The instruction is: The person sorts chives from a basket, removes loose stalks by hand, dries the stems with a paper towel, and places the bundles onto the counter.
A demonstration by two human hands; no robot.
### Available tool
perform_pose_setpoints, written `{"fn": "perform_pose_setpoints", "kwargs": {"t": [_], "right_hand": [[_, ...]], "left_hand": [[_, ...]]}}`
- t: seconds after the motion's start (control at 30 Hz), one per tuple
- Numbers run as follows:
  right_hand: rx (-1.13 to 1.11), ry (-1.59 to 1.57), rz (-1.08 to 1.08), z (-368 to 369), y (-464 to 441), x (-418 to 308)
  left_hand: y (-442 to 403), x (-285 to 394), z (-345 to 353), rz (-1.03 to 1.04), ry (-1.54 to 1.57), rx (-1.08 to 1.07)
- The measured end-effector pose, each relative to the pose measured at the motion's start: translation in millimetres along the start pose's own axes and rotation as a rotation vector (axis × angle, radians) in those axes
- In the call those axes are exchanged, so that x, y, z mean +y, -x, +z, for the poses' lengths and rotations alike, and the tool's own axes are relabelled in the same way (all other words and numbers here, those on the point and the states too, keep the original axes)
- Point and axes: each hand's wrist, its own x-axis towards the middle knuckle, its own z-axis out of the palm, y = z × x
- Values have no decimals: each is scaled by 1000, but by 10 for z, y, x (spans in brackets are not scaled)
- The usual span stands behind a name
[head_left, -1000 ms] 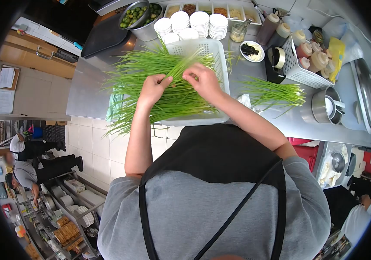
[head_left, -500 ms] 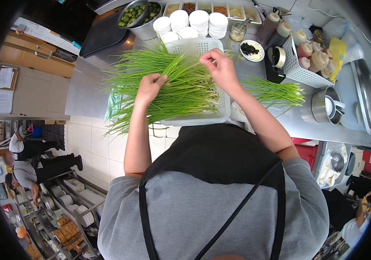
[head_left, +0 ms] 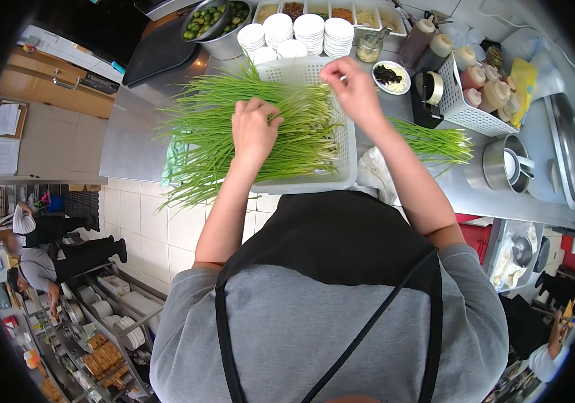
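Across the white perf. basket (head_left: 349, 151), chives (head_left: 217, 127) lie w/ tips L, pale ends R; L hand (head_left: 255, 131) over them, fingers half-curled, hold unclear; R hand (head_left: 351, 91) nr far R corner, thumb & fingertips nearly meeting, catch unclear. Best: light pinch, pale ends level.

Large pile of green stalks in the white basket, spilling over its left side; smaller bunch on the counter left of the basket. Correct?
Not quite: the head view shows the smaller bunch on the counter right of the white basket. The large pile does lie in it, spilling left.
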Motion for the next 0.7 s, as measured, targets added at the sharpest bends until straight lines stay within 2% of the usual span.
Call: {"fn": "perform_pose_setpoints", "kwargs": {"t": [0.1,0.17,0.2,0.27,0.33,0.4,0.47,0.5,0.57,0.6,0.67,0.7], "right_hand": [[111,75,-27,-193,-198,325],[0,305,175,-291,-235,607],[4,307,176,-316,-218,748],[-154,622,238,-322,-156,1002],[-230,614,213,-345,-107,1198],[-309,606,192,-345,-141,1100],[-366,654,453,-291,-203,964],[-365,653,453,-244,-184,947],[-172,730,139,-144,-120,938],[-167,732,139,-87,-82,897],[-102,472,-110,41,13,777],[-187,394,-103,104,59,683]], "left_hand": [[6,24,37,5,-26,-53],[7,-4,36,-5,-27,-45],[-3,-19,30,-1,-26,-45],[-30,-72,7,-44,-76,-35],[-64,-186,38,-58,-105,-22],[-103,-267,135,-74,-133,-13],[-142,-322,246,-94,-158,-27],[-146,-338,289,-94,-159,-26],[-163,-354,357,-124,-179,-195],[-171,-368,371,-119,-179,-193],[-184,-405,363,-179,-77,-199],[-192,-403,335,-175,-78,-198]]}}
